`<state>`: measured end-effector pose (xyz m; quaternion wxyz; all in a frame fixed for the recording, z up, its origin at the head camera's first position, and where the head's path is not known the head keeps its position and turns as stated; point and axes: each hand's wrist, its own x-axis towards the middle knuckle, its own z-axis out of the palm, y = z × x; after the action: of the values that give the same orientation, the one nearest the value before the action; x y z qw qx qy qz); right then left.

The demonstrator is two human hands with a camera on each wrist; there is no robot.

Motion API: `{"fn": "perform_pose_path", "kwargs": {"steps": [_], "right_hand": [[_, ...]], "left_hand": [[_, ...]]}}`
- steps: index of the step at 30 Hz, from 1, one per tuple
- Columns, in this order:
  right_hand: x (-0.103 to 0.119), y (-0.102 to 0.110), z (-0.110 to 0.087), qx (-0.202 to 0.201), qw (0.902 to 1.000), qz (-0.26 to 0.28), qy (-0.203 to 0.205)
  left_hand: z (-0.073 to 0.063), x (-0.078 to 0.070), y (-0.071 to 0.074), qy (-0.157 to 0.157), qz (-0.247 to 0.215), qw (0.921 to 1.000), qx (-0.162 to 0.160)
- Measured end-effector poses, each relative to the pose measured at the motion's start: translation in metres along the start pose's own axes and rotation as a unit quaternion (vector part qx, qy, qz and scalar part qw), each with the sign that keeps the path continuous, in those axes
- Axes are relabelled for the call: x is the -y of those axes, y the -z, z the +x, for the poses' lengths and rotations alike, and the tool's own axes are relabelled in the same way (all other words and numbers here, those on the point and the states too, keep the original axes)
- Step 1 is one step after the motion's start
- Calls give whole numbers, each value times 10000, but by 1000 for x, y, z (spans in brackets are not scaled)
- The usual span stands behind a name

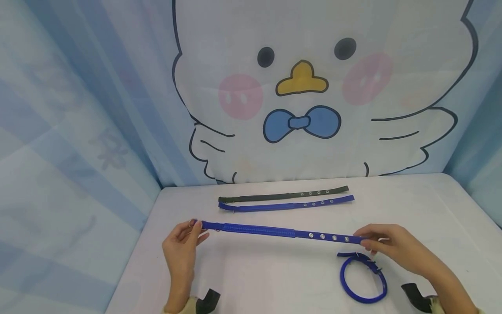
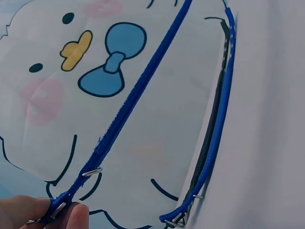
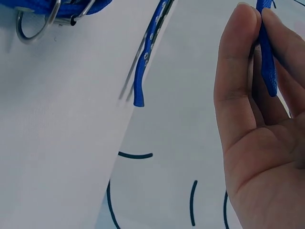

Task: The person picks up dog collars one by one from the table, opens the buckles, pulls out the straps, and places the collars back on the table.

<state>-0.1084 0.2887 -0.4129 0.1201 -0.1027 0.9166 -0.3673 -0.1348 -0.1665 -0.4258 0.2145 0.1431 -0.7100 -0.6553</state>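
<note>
A blue pet collar point(image 1: 259, 230) with metal eyelets is stretched nearly straight between both hands, above the table. My left hand point(image 1: 182, 248) pinches its buckle end; the left wrist view shows a metal ring point(image 2: 93, 172) close to the fingers. My right hand point(image 1: 396, 246) pinches the eyelet end between thumb and fingers, and the strap tip point(image 3: 269, 81) pokes into the palm side in the right wrist view. Below the right hand lies another blue collar point(image 1: 364, 300), buckled into a loop.
Toward the back of the white table point(image 1: 274, 279), a dark green collar point(image 1: 266, 198) and a blue collar point(image 1: 266, 207) lie side by side, unbuckled. Behind the table hangs a curtain point(image 1: 302, 161) with a cartoon bird; more curtain point(image 1: 78, 196) covers the left side.
</note>
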Motion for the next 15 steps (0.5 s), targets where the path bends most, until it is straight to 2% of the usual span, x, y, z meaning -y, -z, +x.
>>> {"fn": "perform_pose_path", "kwargs": {"steps": [7,11,15], "right_hand": [[-5,1,4,-387,9991,-166,-110],[-9,4,8,-613,9971,-226,-382],[-12,6,12,-684,9956,-6,-633]], "left_hand": [[1,4,-1,198,134,9997,48],[2,7,-3,233,160,9995,121],[4,15,-5,208,169,9994,228]]}}
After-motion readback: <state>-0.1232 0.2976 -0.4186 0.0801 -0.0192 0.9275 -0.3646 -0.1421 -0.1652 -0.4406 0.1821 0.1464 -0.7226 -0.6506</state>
